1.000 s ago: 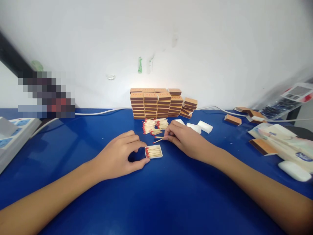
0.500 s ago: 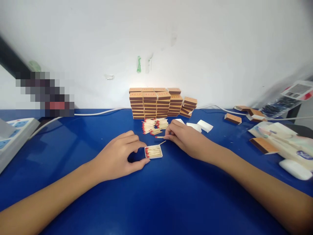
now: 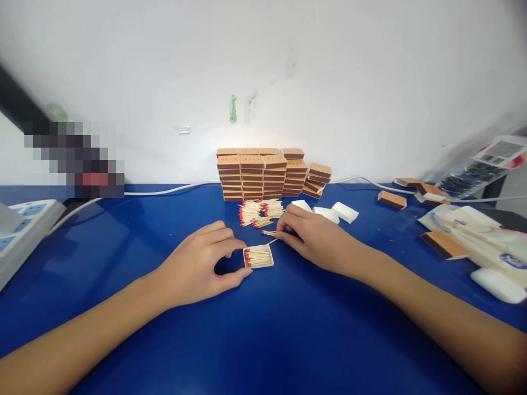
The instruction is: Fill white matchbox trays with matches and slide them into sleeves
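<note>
A small white matchbox tray [image 3: 272,264] lies on the blue table with several red-headed matches [image 3: 258,257] in it. My left hand [image 3: 201,266] steadies the tray at its left end, thumb at the near corner and index finger at the far one. Just beyond the tray, my right hand [image 3: 315,236] pinches a match [image 3: 269,233] between thumb and fingertips, its red head pointing left. Another match [image 3: 272,241] slants from the tray's far edge toward the right fingertips. Behind them sits a loose pile of matches [image 3: 260,212].
Closed matchboxes [image 3: 252,174] are stacked against the white wall. White empty trays [image 3: 345,212] lie behind my right hand. Farther right are loose matchboxes [image 3: 392,199], a plastic pack [image 3: 489,241] and a white rounded object [image 3: 498,284]. A power strip [image 3: 33,230] stands at left.
My right hand has come slightly nearer the tray with the match, which now tilts a little. My left hand and the tray stay in place.
</note>
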`<state>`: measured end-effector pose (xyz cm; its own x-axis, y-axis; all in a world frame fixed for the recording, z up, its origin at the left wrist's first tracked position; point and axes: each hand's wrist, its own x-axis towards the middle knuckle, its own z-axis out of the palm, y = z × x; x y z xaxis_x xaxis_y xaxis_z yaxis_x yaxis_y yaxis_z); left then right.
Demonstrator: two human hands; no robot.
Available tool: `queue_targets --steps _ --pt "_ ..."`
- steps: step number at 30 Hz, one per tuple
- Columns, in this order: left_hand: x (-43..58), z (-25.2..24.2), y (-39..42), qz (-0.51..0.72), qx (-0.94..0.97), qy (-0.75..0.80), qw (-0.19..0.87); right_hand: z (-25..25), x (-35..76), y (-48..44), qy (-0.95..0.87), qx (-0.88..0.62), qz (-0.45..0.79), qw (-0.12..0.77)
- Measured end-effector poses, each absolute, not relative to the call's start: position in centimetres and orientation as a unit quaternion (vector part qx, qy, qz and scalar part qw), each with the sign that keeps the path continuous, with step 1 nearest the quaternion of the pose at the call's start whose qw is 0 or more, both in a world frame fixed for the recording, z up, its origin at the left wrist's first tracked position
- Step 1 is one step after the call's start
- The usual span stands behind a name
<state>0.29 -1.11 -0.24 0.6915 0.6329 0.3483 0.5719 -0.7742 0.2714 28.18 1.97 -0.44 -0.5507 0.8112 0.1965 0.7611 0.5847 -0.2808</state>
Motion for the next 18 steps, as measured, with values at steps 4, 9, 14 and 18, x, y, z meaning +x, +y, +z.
queue_targets --steps 4,9,14,18 --pt "0.27 -0.28 -1.07 0.218 0.918 0.325 0.07 -0.55 28.21 2.16 -0.877 -0.448 0.095 0.147" --pt "0.31 -0.27 -1.04 0.215 0.917 0.328 0.073 -0.22 28.39 2.31 -0.877 -0.451 0.1 0.13" --pt "0.3 -0.2 -1.08 0.216 0.916 0.329 0.073 -0.04 28.74 2.56 -0.884 -0.434 0.104 0.142" --pt "0.3 -0.2 -1.14 0.221 0.916 0.325 0.072 -0.2 28.66 2.58 -0.898 -0.411 0.094 0.123"
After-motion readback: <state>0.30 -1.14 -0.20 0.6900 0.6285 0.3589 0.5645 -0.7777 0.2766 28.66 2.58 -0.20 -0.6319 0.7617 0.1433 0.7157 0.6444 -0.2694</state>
